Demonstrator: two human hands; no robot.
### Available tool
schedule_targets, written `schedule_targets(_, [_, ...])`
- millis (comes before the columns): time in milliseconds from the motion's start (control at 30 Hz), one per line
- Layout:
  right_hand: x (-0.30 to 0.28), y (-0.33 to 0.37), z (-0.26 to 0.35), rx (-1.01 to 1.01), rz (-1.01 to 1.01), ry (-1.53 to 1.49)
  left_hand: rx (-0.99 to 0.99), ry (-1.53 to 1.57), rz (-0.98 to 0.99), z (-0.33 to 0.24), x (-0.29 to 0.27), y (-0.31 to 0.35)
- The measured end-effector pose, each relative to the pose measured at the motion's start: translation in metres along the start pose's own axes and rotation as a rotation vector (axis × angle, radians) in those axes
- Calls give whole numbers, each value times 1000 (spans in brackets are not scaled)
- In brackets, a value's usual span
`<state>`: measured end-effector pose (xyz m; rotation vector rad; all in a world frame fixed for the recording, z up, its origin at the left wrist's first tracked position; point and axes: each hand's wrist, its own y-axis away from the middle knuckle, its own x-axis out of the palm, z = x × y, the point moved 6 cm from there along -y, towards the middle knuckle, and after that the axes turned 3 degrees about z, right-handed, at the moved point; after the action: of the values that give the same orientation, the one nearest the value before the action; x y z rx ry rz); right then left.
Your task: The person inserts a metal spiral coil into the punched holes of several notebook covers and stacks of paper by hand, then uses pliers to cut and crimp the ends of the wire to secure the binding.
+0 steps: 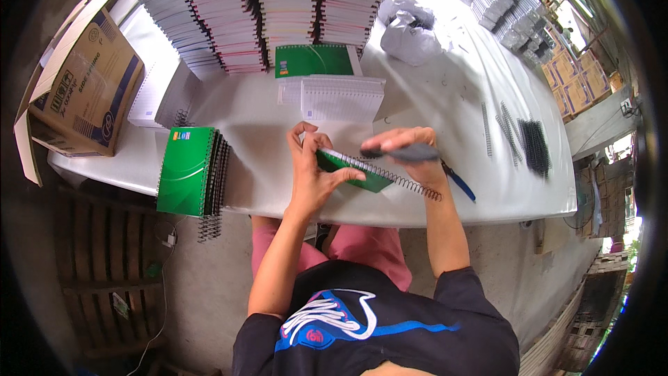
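My left hand (314,167) grips a green-covered spiral notebook (376,179), tilted with its bound edge upward. A dark wire coil (417,188) runs along that edge and sticks out past its right end. Just over the coil is my right hand (410,141), its fingers pointing left and a dark grey pad (415,152) held against them. Whether the pad touches the coil I cannot tell. Beneath the right wrist lies a slim blue-and-black tool (459,182), partly hidden. Beyond my hands stands a stack of lined pages (342,101).
A stack of green notebooks (184,170) sits at the table's near left edge, coils hanging over. Tall notebook piles (289,14) rise at the back, near another green notebook (313,60). An open carton (90,87) stands left. Loose coils (534,146) and a plastic bag (410,38) lie right.
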<state>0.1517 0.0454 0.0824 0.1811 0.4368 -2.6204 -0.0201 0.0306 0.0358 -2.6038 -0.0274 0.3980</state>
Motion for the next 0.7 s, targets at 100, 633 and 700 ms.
schedule_targets(100, [13,-5,-18,297,108,242,-27,169,-19,8,-1,-2])
schedule_targets(633, [-25,-7,7,140,-254,506,-78,307,46,28,5,3])
schedule_targets(700, [-69,33,9,204,-451,858,-249,449,71,27,0,5])
